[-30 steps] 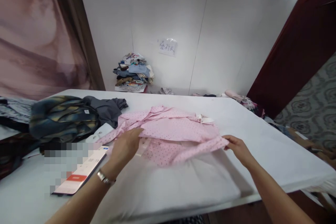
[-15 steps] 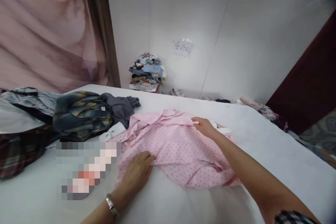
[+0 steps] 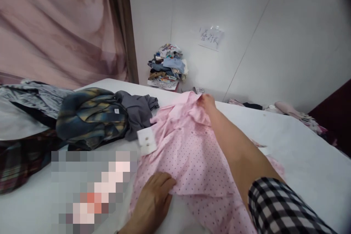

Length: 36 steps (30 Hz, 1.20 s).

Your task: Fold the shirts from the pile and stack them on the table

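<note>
Head view: my left hand [image 3: 153, 199] presses the pink shirt's [image 3: 189, 157] near edge flat, my right hand [image 3: 206, 101] pinches its collar; folding barely begun, sleeves still loose.

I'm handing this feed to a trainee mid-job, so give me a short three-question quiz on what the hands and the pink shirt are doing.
1. True or false: the left hand rests on the pink dotted shirt.
2. What does the right hand hold? A) the shirt's far edge B) the plaid garment C) nothing
3. What colour is the buttoned cuff?

Key: 1 true; 2 A; 3 white.
</note>
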Tool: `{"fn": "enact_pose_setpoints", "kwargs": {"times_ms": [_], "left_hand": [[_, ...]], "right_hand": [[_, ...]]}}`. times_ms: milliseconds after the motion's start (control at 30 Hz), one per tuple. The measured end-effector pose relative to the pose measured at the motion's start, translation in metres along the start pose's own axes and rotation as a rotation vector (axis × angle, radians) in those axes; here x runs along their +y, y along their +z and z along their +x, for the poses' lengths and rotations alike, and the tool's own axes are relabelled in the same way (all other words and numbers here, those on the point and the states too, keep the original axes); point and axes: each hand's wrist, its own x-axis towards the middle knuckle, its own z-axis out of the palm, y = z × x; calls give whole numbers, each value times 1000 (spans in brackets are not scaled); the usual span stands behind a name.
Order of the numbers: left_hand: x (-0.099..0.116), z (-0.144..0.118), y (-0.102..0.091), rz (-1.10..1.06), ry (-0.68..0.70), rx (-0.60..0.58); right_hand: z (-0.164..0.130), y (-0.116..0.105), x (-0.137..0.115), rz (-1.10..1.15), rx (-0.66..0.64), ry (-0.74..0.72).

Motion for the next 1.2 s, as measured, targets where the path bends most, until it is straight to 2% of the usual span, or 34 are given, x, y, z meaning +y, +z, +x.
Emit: {"fn": "enact_pose_setpoints", "kwargs": {"times_ms": [67,133,267,400,567,633,700,800,867,933,1067,1200], "left_hand": [[-2,0,0,-30,-8,3],[-4,0,-1,-40,-13,11],[-3,1,-5,-10,7,19],[-3,1,-7,52,76,64],[-16,0,-6,143,140,143],[-22,1,-5,167,137,155],[-26,2,-5,177,114,145],[-26,6,-6,177,65,98],[-23,9,-8,188,35,64],[-19,14,-11,212,13,44],[-9,29,-30,266,-31,70],[2,41,-63,299,-153,127]], "right_hand": [[10,-10,5,104,87,53],[4,-19,12,183,152,94],[-48,-41,31,162,141,67],[-128,-79,60,-35,78,100],[-255,-125,92,-186,37,160],[-310,-136,92,-208,20,160],[-360,-141,83,-238,-5,98],[-414,-135,64,-328,-130,-142],[-430,-123,55,-412,-227,-267],[-433,-111,53,-491,-264,-306],[-412,-98,63,-560,-205,-296],[-396,-109,57,-359,-77,-255]]}}
